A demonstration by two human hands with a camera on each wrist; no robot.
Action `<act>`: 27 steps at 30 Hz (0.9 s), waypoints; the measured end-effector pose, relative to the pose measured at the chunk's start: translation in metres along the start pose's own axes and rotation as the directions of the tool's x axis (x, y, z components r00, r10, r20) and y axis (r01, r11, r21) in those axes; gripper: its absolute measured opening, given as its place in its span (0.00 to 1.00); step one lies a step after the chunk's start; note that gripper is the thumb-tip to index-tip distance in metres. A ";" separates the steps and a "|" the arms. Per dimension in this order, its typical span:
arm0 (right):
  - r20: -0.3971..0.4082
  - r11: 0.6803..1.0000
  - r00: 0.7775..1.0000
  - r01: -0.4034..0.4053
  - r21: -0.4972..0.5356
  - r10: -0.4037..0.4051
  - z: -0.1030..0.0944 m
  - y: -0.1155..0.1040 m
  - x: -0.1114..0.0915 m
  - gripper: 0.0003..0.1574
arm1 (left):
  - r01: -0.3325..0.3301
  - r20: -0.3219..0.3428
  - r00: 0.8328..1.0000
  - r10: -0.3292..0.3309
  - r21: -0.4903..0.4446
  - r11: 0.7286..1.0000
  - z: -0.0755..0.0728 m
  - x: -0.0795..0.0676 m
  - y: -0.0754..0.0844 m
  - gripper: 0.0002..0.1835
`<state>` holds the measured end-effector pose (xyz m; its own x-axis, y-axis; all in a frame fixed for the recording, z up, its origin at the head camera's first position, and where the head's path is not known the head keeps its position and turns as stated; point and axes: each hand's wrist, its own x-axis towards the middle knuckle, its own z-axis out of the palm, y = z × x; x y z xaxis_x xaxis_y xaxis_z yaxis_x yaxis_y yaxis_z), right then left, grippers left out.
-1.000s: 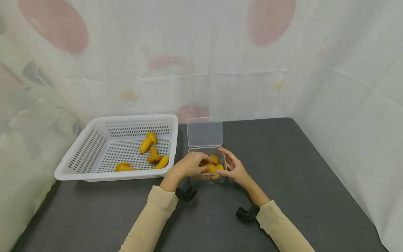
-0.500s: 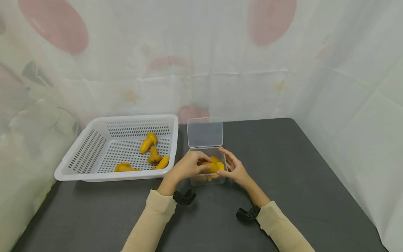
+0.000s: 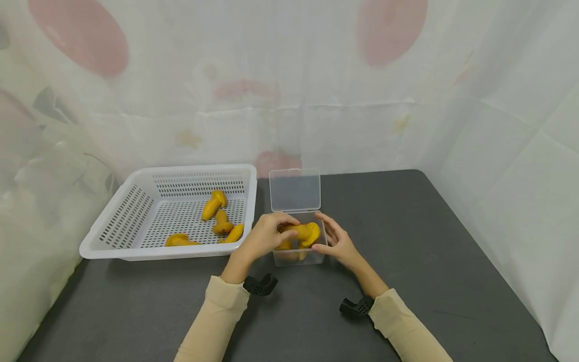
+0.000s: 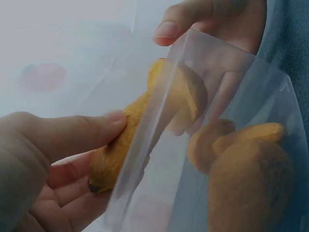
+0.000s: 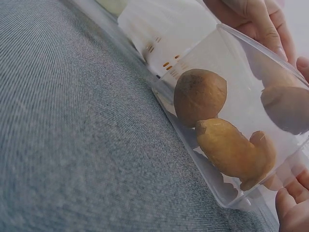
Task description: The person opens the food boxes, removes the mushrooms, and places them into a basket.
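Observation:
In the head view, my left hand (image 3: pixel 264 235) pinches a yellow mushroom (image 3: pixel 304 233) by its stem at the mouth of a small clear plastic box (image 3: pixel 298 258). The stem (image 4: pixel 126 135) lies between thumb and fingers in the left wrist view, and the cap points toward my other hand. My right hand (image 3: pixel 338 243) grips the box's right side, thumb at the front corner and fingers along the wall. Seen through the wall in the right wrist view, a brown-yellow mushroom (image 5: pixel 200 96) and another mushroom (image 5: pixel 231 150) lie at the bottom. The hinged lid (image 3: pixel 295 190) stands raised behind.
Left of the box stands a white perforated basket (image 3: pixel 106 251). Inside it are several yellow mushrooms, one mushroom (image 3: pixel 213 204) toward the back and another mushroom (image 3: pixel 180 240) by the front wall. The dark grey table (image 3: pixel 407 241) meets a patterned white curtain (image 3: pixel 316 120) at its back edge.
My left hand has drawn slightly up and left with the mushroom, which has risen from among the others and shows its cap more. My right hand has stayed at the box.

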<state>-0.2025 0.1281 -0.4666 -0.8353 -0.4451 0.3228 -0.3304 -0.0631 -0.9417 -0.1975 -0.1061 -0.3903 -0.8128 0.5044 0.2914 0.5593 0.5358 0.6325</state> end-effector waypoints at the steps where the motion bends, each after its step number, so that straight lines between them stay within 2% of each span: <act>1: 0.000 1.000 1.000 0.001 0.000 -0.001 0.000 0.000 0.000 0.55 | 0.003 -0.011 1.000 -0.003 -0.005 1.000 -0.001 -0.001 0.000 0.12; 12: 0.000 1.000 1.000 -0.006 0.013 0.006 0.000 0.001 0.000 0.57 | 0.034 -0.097 0.995 -0.037 -0.038 0.999 -0.012 -0.006 0.004 0.13; 18: 0.001 1.000 1.000 -0.001 0.016 0.001 0.000 0.002 0.000 0.58 | 0.026 -0.151 0.988 -0.038 -0.082 0.996 -0.021 -0.012 0.004 0.14; 23: 0.009 1.000 1.000 0.010 0.020 -0.010 0.000 0.002 0.000 0.57 | 0.020 -0.223 0.974 -0.039 -0.088 0.996 -0.030 -0.017 0.003 0.13; 27: 0.014 0.999 1.000 0.025 0.027 -0.026 0.000 0.001 0.000 0.55 | 0.024 -0.294 0.955 -0.046 -0.078 0.997 -0.038 -0.022 0.000 0.14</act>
<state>-0.2031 0.1277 -0.4675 -0.8202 -0.4558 0.3457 -0.3398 -0.0981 -0.9354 -0.1858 -0.1429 -0.3700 -0.8497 0.2574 0.4602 0.5251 0.4930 0.6937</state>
